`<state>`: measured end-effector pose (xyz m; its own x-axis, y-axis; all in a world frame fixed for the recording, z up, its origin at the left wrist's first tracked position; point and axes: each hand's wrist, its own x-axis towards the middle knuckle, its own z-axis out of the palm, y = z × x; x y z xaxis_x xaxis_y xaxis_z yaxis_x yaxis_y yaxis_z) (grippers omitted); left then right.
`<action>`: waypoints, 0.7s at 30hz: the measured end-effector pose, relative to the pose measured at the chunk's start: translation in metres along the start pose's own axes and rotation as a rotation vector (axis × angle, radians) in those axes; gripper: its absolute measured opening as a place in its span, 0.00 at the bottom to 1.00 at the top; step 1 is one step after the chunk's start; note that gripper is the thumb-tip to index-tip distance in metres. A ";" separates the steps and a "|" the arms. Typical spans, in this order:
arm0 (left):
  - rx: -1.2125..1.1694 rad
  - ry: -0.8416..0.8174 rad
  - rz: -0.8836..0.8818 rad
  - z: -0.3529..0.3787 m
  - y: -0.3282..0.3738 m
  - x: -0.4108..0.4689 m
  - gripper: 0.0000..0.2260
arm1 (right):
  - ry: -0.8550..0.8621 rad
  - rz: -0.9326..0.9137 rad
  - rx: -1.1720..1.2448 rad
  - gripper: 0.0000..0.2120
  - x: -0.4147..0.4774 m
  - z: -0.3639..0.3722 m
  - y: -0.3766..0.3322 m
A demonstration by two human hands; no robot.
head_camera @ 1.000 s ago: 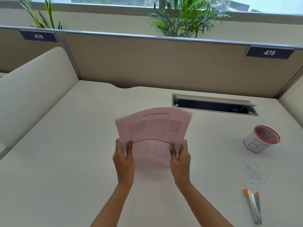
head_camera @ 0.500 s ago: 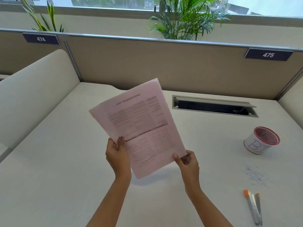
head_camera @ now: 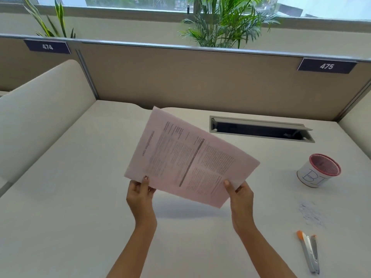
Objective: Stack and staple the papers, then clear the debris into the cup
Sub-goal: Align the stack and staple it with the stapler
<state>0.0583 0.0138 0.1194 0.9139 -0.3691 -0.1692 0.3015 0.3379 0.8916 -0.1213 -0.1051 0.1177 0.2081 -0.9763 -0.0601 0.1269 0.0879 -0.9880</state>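
A stack of pink printed papers (head_camera: pixel 188 157) hangs in the air above the middle of the desk, turned sideways so its text lines run up and down. My left hand (head_camera: pixel 140 195) pinches its lower left corner. My right hand (head_camera: pixel 240 195) grips its lower right edge. At the right stands a white cup (head_camera: pixel 313 175) with a red rim and blue letters. Small bits of debris (head_camera: pixel 311 213) lie scattered on the desk in front of the cup. A grey stapler (head_camera: pixel 310 251) with an orange tip lies open near the right front.
A cream desk (head_camera: pixel 70 217) is bounded by beige partition walls at the back and a padded divider (head_camera: pixel 40 109) at left. An open cable hatch (head_camera: pixel 261 129) sits at the back right. Plants stand behind the partition.
The papers have been rotated from upright to sideways, and both hands shifted their hold along the edges while lifting the stack slightly.
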 end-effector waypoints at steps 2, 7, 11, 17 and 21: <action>-0.017 0.014 0.007 -0.010 0.008 0.011 0.08 | -0.001 -0.047 -0.063 0.05 0.005 -0.010 -0.004; 0.331 -0.182 0.159 -0.026 0.022 0.030 0.07 | 0.030 -0.118 -0.268 0.02 0.015 -0.030 -0.002; 0.594 -0.303 0.302 -0.016 0.021 0.024 0.08 | 0.065 -0.166 -0.319 0.03 0.015 -0.028 0.001; 0.570 -0.243 0.331 -0.005 0.015 0.013 0.02 | 0.086 -0.151 -0.127 0.06 0.013 -0.026 0.000; 0.568 -0.223 0.274 -0.007 0.004 0.012 0.03 | -0.085 -0.015 -0.088 0.12 0.014 -0.034 0.016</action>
<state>0.0727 0.0167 0.1183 0.8404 -0.5258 0.1315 -0.1794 -0.0411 0.9829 -0.1495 -0.1243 0.0965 0.2892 -0.9566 -0.0369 0.0462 0.0525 -0.9976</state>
